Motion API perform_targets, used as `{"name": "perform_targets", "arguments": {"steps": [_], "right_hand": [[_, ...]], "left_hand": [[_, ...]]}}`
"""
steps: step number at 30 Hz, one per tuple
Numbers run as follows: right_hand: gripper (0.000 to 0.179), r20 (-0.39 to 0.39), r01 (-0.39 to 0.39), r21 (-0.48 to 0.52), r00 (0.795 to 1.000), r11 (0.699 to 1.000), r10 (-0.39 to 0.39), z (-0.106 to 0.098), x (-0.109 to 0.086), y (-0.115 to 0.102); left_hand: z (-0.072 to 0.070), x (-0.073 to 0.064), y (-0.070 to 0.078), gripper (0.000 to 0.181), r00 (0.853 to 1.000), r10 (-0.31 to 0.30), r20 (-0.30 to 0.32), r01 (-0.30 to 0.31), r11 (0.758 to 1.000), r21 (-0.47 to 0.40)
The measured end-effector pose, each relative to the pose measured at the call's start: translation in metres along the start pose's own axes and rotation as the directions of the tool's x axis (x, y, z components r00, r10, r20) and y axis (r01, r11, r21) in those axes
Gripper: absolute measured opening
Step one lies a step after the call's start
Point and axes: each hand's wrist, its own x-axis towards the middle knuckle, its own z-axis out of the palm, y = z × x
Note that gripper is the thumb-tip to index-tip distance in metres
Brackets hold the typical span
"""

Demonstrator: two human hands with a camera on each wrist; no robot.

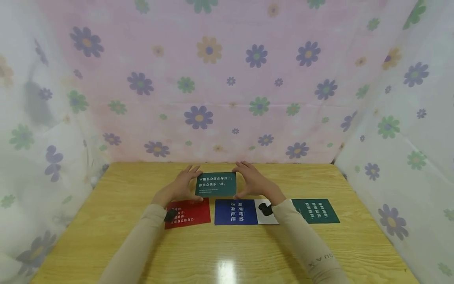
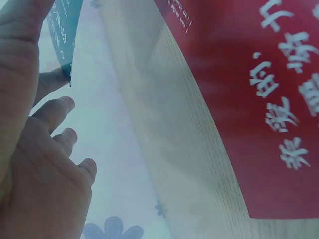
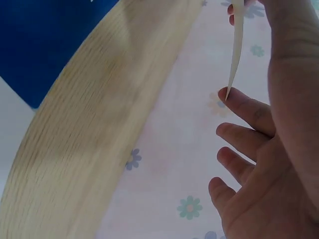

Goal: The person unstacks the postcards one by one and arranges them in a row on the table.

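Note:
A dark green card point(image 1: 216, 191) with white Chinese lettering is held up above the table, its printed face toward me in the head view. My left hand point(image 1: 181, 186) pinches its left corners between thumb and index finger. The right hand point(image 1: 253, 181) grips the opposite side the same way. In the left wrist view the card point(image 2: 66, 30) appears at the top left against the index fingertip, the other fingers spread free. From the right wrist the card point(image 3: 237, 45) shows nearly edge-on, its corner at the index finger.
On the wooden table point(image 1: 198, 248) lie a red card point(image 1: 198, 211) below my left hand, a blue card point(image 1: 227, 217) with a white part, and another green card point(image 1: 324, 215) at right. My sleeves partly cover these. Flowered cloth point(image 1: 227, 94) encloses the back and sides.

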Motion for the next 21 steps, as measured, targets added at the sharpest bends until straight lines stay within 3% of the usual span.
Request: {"name": "perform_targets", "arguments": {"steps": [8,14,21], "right_hand": [[0.089,-0.034,0.033,0.043,0.999,0.999,-0.032,0.002,-0.009,-0.011],[0.085,-0.038,0.066,0.08,0.997,0.995,-0.063,0.009,-0.01,-0.016],[0.091,-0.056,0.064,0.038,0.996,0.997,-0.062,0.021,-0.009,-0.022]], "left_hand": [[-0.002,-0.017,-0.001,0.101,0.999,0.016,-0.048,-0.014,0.999,0.029],[0.001,-0.03,-0.009,0.102,0.999,0.006,-0.045,-0.006,1.0,-0.007],[-0.002,-0.044,-0.013,0.1,0.997,0.031,-0.075,-0.032,0.999,-0.014]]}}
